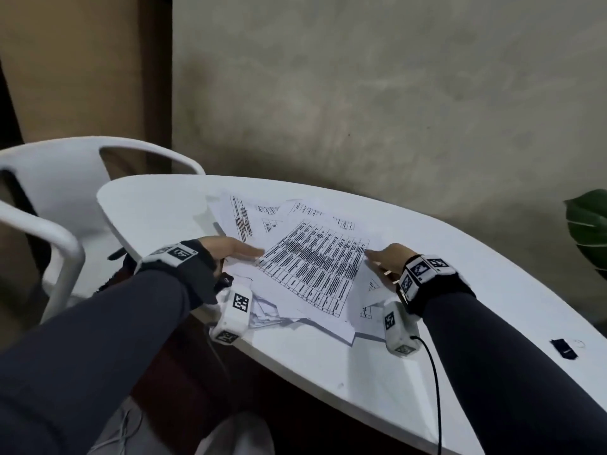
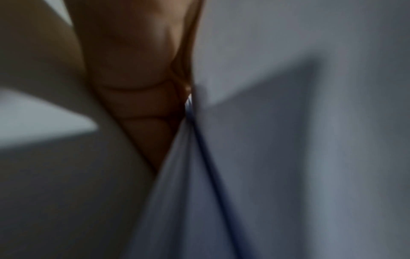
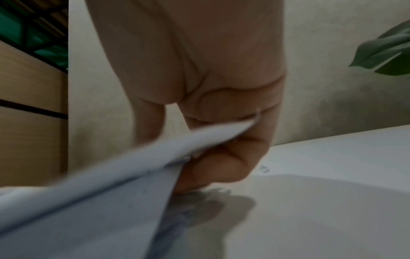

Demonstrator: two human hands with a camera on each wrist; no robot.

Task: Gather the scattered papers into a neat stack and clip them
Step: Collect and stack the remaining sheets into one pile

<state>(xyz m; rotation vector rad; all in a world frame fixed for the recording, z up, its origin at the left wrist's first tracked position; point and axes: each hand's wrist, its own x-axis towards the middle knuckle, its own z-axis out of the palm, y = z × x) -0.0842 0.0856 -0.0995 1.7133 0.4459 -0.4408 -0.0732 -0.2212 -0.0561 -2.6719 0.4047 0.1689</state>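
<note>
Several printed sheets, the papers [image 1: 315, 267], lie in a loose, skewed pile on the white table [image 1: 328, 372]; a sheet with a dense table is on top. My left hand [image 1: 236, 249] rests at the pile's left edge with straight fingers [image 2: 142, 105] pushing against the paper edges [image 2: 199, 192]. At the right edge, my right hand [image 1: 382, 257] has its thumb on top and its fingers [image 3: 221, 166] curled under a lifted corner of the papers [image 3: 111, 201]. A small black binder clip [image 1: 565, 349] lies apart on the table, far right of the pile.
A white plastic chair [image 1: 59, 178] stands at the table's left end. A green plant leaf [image 1: 588, 231] reaches in at the right, beyond the table edge. A plain wall runs close behind the table. A black cable [image 1: 433, 389] hangs from my right wrist.
</note>
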